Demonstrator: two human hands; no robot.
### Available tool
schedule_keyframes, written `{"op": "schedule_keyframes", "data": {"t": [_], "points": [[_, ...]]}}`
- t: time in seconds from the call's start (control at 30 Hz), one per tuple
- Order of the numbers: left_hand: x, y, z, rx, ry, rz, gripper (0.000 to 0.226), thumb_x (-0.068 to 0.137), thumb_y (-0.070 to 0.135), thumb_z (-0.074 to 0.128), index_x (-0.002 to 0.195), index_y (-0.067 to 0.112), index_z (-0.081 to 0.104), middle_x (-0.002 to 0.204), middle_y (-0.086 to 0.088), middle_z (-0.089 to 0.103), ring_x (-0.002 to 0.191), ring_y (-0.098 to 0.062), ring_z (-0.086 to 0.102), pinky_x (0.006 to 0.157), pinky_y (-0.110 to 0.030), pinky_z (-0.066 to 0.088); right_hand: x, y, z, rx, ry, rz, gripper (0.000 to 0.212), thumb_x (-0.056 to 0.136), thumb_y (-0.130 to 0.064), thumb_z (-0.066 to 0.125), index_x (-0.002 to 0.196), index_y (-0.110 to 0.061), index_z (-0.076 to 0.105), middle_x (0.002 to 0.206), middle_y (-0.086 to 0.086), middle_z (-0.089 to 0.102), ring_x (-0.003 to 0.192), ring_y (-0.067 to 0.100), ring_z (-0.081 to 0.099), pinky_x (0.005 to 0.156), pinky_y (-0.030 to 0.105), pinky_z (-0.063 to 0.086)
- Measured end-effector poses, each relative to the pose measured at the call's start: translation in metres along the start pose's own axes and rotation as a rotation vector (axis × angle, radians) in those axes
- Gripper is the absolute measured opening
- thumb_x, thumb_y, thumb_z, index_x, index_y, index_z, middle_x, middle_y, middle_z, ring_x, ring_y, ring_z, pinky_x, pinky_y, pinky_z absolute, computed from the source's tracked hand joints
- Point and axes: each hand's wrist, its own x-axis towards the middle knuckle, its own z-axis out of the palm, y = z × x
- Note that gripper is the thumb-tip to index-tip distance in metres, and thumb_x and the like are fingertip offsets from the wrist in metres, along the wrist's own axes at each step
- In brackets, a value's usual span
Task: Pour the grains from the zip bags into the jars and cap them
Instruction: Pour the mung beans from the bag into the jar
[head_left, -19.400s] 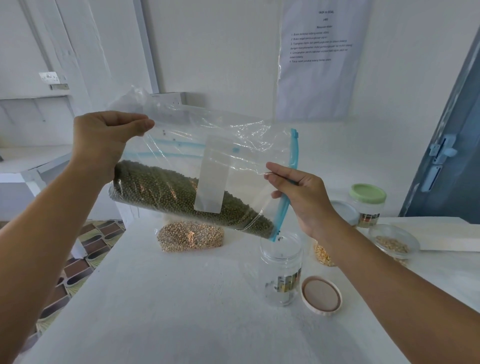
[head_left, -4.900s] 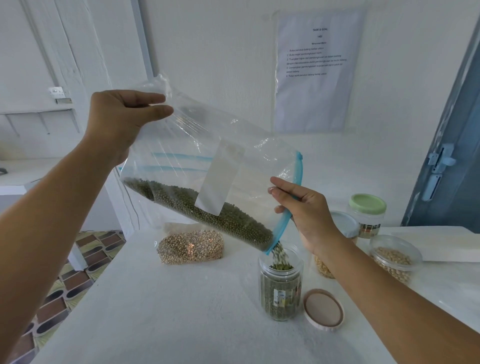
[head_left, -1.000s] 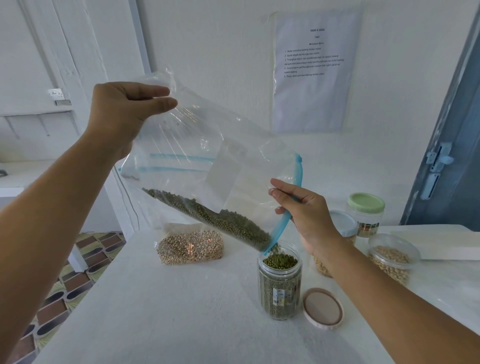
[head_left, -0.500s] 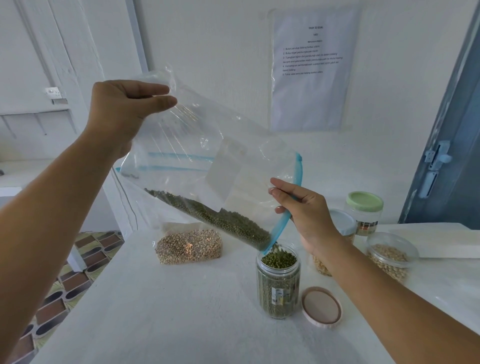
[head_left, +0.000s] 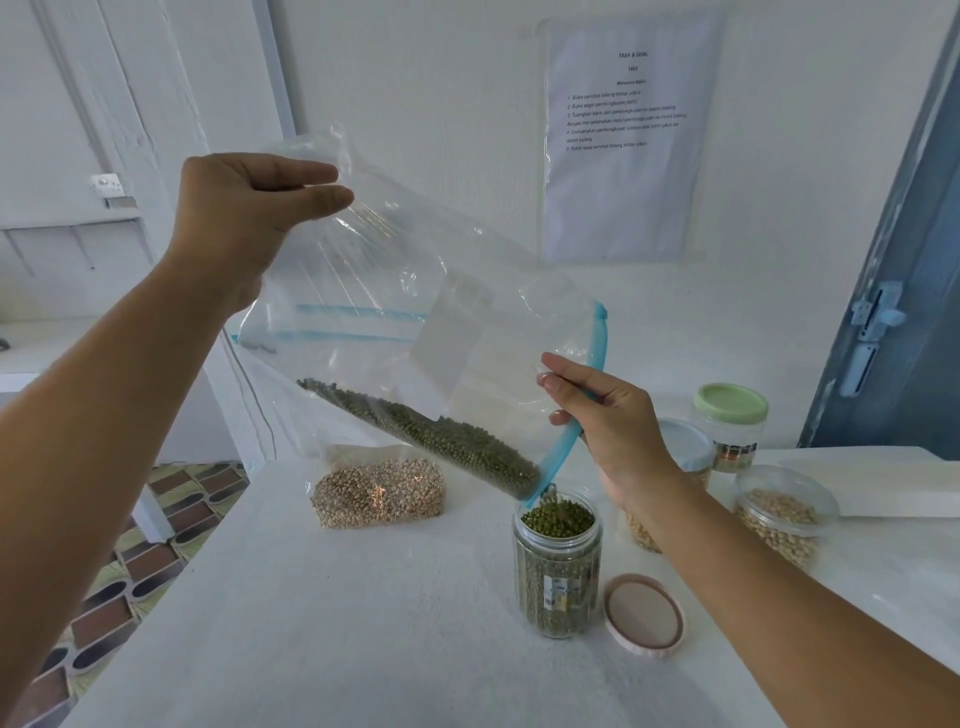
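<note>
Zip bags number 2: left hand (head_left: 244, 218) and right hand (head_left: 610, 415) pinch 1 (head_left: 415, 322) over 1 of 4 jars (head_left: 558, 566)

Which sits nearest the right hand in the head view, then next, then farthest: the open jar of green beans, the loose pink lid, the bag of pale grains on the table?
From the right hand:
1. Open jar of green beans, just below, under the bag's mouth.
2. Pink lid, lower on the table, right of the jar.
3. Bag of pale grains, farthest, off to the left.
</note>
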Motion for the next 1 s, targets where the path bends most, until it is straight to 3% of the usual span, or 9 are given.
{"op": "schedule_keyframes", "data": {"t": [0.33, 1.0], "points": [[0.0018, -0.0009, 0.0006, 0.016, -0.003, 0.016, 0.039, 0.071, 0.029, 0.095, 0.106, 0.019, 0.081, 0.092, 0.014, 0.08, 0.085, 0.004, 0.07, 0.076, -0.009, 0.05, -0.0004, 0.0018, 0.0001, 0.021, -0.01, -0.004, 0.025, 0.092, -0.007, 0.074, 0.113, -0.019, 0.079, 0.105, 0.004, 0.08, 0.071, 0.01, 0.063, 0.073, 0.019, 0.056], [0.0019, 0.0001, 0.0043, 0.007, -0.006, 0.01, 0.036, 0.07, 0.03, 0.095, 0.103, 0.023, 0.082, 0.088, 0.014, 0.08, 0.081, 0.003, 0.069, 0.072, -0.009, 0.048, -0.0029, 0.0009, -0.0018, 0.019, 0.005, -0.003, 0.024, 0.092, -0.008, 0.075, 0.111, -0.022, 0.08, 0.104, 0.003, 0.08, 0.07, 0.01, 0.064, 0.074, 0.02, 0.057]]}}
